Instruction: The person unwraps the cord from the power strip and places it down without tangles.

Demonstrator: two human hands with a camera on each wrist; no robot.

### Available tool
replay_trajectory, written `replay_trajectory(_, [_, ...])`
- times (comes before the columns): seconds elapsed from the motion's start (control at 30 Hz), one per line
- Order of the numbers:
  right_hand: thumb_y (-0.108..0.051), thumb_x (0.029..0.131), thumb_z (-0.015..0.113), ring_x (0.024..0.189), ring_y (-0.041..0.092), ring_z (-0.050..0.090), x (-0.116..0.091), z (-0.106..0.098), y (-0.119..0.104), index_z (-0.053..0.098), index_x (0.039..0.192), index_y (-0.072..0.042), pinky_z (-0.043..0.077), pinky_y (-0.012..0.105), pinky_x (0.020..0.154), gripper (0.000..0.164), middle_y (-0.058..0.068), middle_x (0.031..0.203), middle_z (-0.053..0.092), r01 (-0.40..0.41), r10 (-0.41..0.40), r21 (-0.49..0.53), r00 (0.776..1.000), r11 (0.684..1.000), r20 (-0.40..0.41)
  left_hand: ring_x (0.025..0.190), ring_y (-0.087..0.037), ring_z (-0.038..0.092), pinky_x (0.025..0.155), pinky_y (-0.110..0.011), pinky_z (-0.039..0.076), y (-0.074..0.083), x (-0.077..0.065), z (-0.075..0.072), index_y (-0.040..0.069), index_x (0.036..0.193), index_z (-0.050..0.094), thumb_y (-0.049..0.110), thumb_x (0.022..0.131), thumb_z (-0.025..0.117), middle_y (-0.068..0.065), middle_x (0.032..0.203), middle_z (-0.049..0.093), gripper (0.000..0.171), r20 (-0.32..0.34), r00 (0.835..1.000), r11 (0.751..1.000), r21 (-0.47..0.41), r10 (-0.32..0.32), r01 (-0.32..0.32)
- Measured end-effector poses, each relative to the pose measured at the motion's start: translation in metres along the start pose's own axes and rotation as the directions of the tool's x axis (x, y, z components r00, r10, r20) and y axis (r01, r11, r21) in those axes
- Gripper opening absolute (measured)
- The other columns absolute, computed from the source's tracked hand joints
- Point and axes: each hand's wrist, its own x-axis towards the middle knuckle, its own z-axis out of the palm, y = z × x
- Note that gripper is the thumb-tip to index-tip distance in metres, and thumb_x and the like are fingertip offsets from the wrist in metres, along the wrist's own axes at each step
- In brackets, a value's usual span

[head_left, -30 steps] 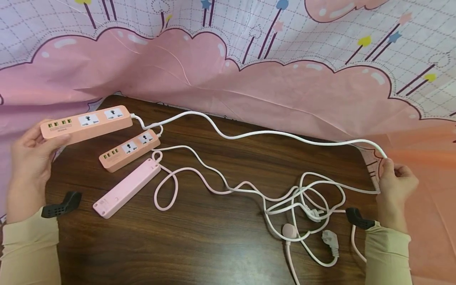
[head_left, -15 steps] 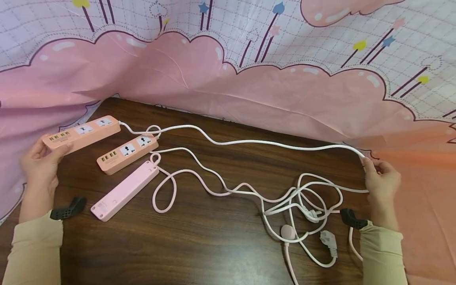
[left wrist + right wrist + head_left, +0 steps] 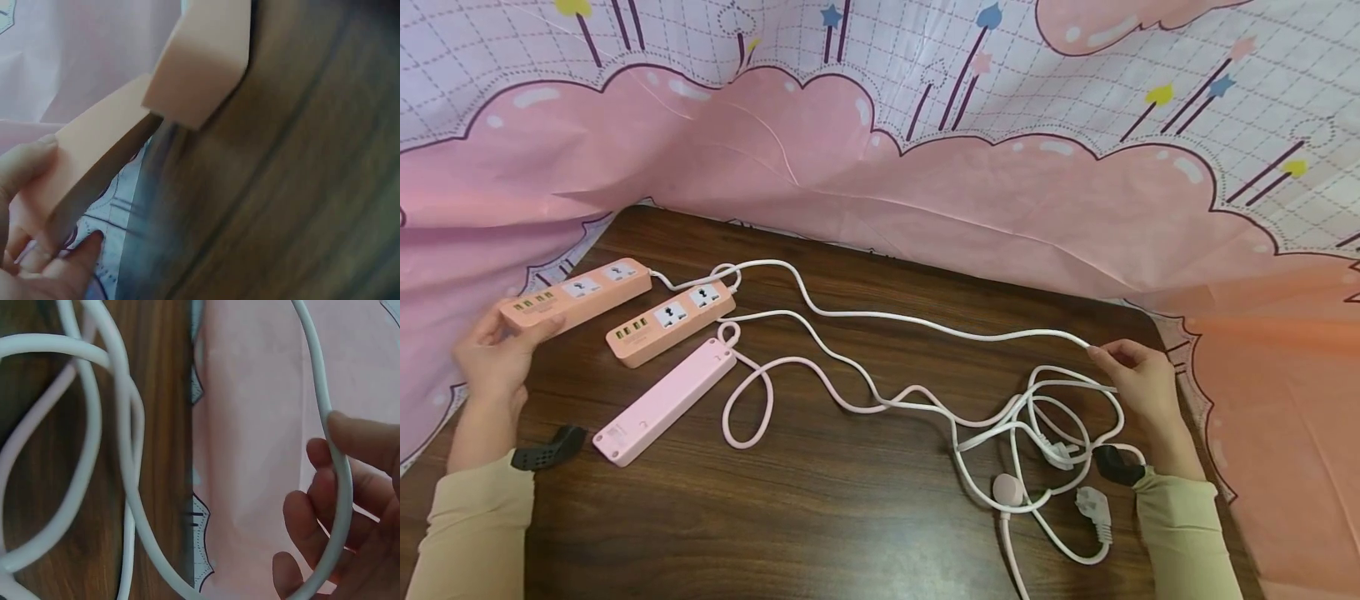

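My left hand grips the near end of an orange power strip with white sockets and USB ports, at the table's left. In the left wrist view the thumb lies on one side of that power strip. My right hand pinches its white cord, which runs across the back of the table. The right wrist view shows the cord between thumb and fingers. A second orange power strip and a pink power strip, turned underside up, lie beside the held one.
Several loops of white cord lie tangled at the right of the wooden table. Among them are a white plug, another white plug and a round pink plug. A patterned pink curtain hangs behind the table.
My right hand has moved left and inward with the cord, which hangs slacker and lower. My left hand has lowered the orange power strip toward the table.
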Motion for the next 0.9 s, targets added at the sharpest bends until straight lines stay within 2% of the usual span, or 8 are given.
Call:
replay_trajectory(0.13, [-0.025,0.088,0.066,0.056,0.007,0.044,-0.003,0.007,-0.004,0.068,0.083,-0.002,0.035,0.024,0.050,0.023,0.001,0.066,0.060,0.116,-0.109,-0.065,0.989,0.991,0.103,0.072,0.006,0.054,0.061,-0.005,0.042,-0.001,0.000,-0.010,0.022,0.089,0.069,-0.003,0.066,0.082,0.021,0.070,0.063,0.036,0.082,0.997,0.978,0.208,-0.005,-0.012])
replay_trajectory(0.2, [-0.023,0.087,0.067,0.055,0.009,0.043,-0.004,0.010,-0.005,0.068,0.080,-0.004,0.035,0.025,0.049,0.020,0.002,0.063,0.059,0.148,-0.134,-0.073,0.977,0.986,0.166,0.065,0.008,0.050,0.055,-0.005,0.041,-0.001,-0.002,-0.014,0.015,0.099,0.067,0.001,0.069,0.080,0.023,0.067,0.057,0.035,0.121,0.993,0.925,0.377,0.008,-0.054])
replay_trajectory(0.27, [-0.021,0.086,0.068,0.056,0.010,0.044,-0.006,0.012,-0.006,0.068,0.080,-0.004,0.036,0.025,0.050,0.018,0.003,0.063,0.059,0.159,-0.138,-0.075,0.964,0.984,0.229,0.066,0.006,0.047,0.055,-0.006,0.038,-0.001,-0.004,-0.016,0.001,0.114,0.063,0.010,0.074,0.077,0.013,0.076,0.060,0.043,0.150,0.988,0.813,0.573,0.026,-0.108])
replay_trajectory(0.37, [-0.020,0.085,0.069,0.057,0.011,0.044,-0.007,0.016,-0.007,0.067,0.078,-0.004,0.036,0.026,0.050,0.017,0.003,0.063,0.060,0.162,-0.133,-0.075,0.944,0.984,0.302,0.080,-0.015,0.048,0.059,-0.014,0.034,0.001,-0.007,-0.018,-0.013,0.132,0.042,0.025,0.079,0.072,-0.018,0.098,0.060,0.072,0.200,0.979,0.592,0.784,0.045,-0.187])
replay_trajectory(0.4, [-0.019,0.084,0.070,0.057,0.011,0.044,-0.008,0.018,-0.006,0.067,0.078,-0.004,0.036,0.026,0.051,0.016,0.003,0.063,0.060,0.169,-0.136,-0.078,0.938,0.983,0.320,0.084,-0.022,0.046,0.061,-0.018,0.032,0.002,-0.008,-0.019,-0.013,0.133,0.041,0.028,0.080,0.070,-0.027,0.107,0.055,0.073,0.222,0.974,0.535,0.818,0.048,-0.213])
replay_trajectory(0.5, [-0.019,0.082,0.072,0.057,0.011,0.045,-0.010,0.024,-0.004,0.068,0.076,-0.006,0.037,0.026,0.051,0.015,0.003,0.064,0.062,0.189,-0.145,-0.084,0.918,0.978,0.370,0.089,-0.035,0.045,0.061,-0.024,0.031,0.003,-0.008,-0.021,-0.016,0.129,0.042,0.032,0.082,0.068,-0.037,0.117,0.048,0.072,0.273,0.961,0.435,0.859,0.054,-0.268])
replay_trajectory(0.67, [-0.014,0.078,0.074,0.057,0.007,0.047,-0.016,0.035,0.000,0.068,0.074,-0.008,0.039,0.026,0.052,0.010,-0.002,0.064,0.061,0.247,-0.193,-0.084,0.891,0.965,0.411,0.084,-0.036,0.047,0.059,-0.028,0.033,0.004,-0.008,-0.023,-0.020,0.125,0.042,0.034,0.083,0.067,-0.039,0.111,0.049,0.072,0.331,0.942,0.376,0.868,0.052,-0.325])
replay_trajectory(0.9, [-0.008,0.076,0.074,0.059,0.007,0.050,-0.022,0.043,-0.010,0.066,0.075,-0.008,0.042,0.028,0.054,0.009,-0.004,0.066,0.062,0.367,-0.292,-0.086,0.843,0.926,0.452,0.092,-0.053,0.045,0.075,-0.053,0.036,0.008,-0.022,-0.017,-0.018,0.120,0.044,0.029,0.083,0.063,-0.042,0.106,0.048,0.063,0.446,0.879,0.290,0.830,0.170,-0.477])
